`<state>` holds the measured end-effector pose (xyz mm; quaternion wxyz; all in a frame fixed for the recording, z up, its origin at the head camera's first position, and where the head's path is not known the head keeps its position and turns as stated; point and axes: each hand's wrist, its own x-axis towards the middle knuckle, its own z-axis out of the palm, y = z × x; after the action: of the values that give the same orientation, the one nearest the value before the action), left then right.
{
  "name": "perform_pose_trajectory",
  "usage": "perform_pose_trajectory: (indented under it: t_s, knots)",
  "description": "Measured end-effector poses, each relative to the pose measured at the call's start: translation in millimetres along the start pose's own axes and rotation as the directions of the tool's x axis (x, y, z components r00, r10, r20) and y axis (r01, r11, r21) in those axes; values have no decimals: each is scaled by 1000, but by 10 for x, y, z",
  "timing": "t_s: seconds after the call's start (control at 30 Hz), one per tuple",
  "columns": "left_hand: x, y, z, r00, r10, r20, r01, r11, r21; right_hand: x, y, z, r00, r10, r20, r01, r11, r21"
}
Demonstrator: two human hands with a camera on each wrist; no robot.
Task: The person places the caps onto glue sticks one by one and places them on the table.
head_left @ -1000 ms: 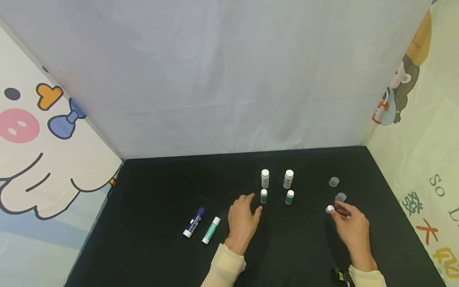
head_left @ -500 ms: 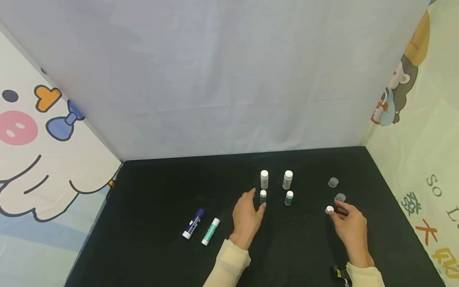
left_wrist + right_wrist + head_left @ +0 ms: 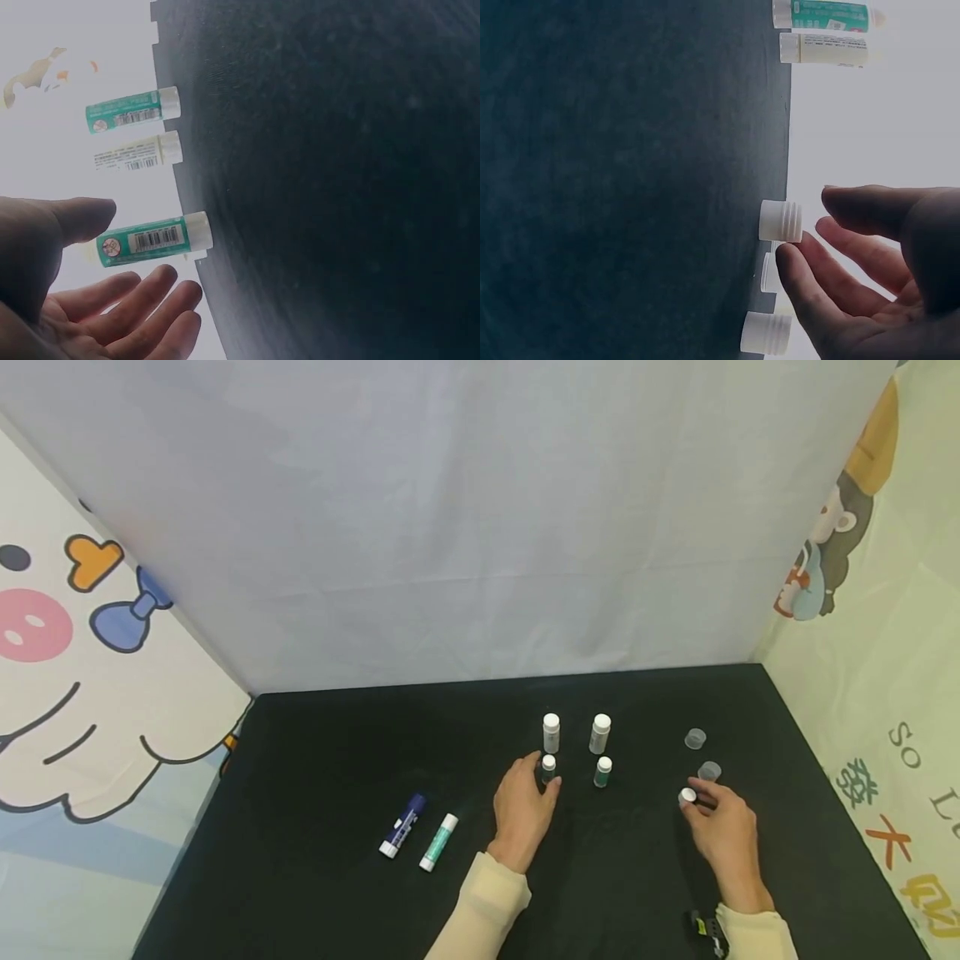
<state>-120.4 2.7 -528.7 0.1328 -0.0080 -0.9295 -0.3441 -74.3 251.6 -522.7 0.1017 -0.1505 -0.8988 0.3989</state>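
A glue stick with a green label and white cap [image 3: 549, 764] stands upright; in the left wrist view the same green glue stick [image 3: 157, 240] sits between thumb and fingers. My left hand [image 3: 522, 810] reaches around it, fingers relaxed and seemingly apart from it. By the right side, my right hand [image 3: 723, 839] is at a small white cap [image 3: 687, 795] on the table. In the right wrist view, a fingertip lies against the ribbed white cap [image 3: 780, 220], while the thumb is apart from it.
Beside the left hand stand another green glue stick [image 3: 602, 772] and two white ones [image 3: 551, 733] [image 3: 599, 734]. Translucent caps [image 3: 695, 739] [image 3: 709, 771] lie beyond the right hand. A navy glue stick [image 3: 402, 825] and a green-and-white one [image 3: 438, 842] lie on the black table [image 3: 315, 777].
My left hand has moved rightward and forward until its fingers surround the near green glue stick. My right hand has shifted slightly left, closer about the white cap.
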Motion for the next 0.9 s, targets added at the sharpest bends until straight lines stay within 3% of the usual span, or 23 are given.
perform_pose_trajectory:
  t_s: [0.27, 0.5, 0.9]
  knots:
    - [16, 0, 52, 999, -15, -32, 14, 999, -29, 2, -7, 20, 1000, -25, -12, 24, 999, -21]
    - [25, -1, 72, 999, -45, -26, 44, 998, -52, -5, -19, 24, 1000, -19, 4, 19, 999, -36]
    - [33, -7, 83, 999, -44, -15, 43, 997, -58, -25, -8, 32, 999, -44, 6, 44, 996, -78]
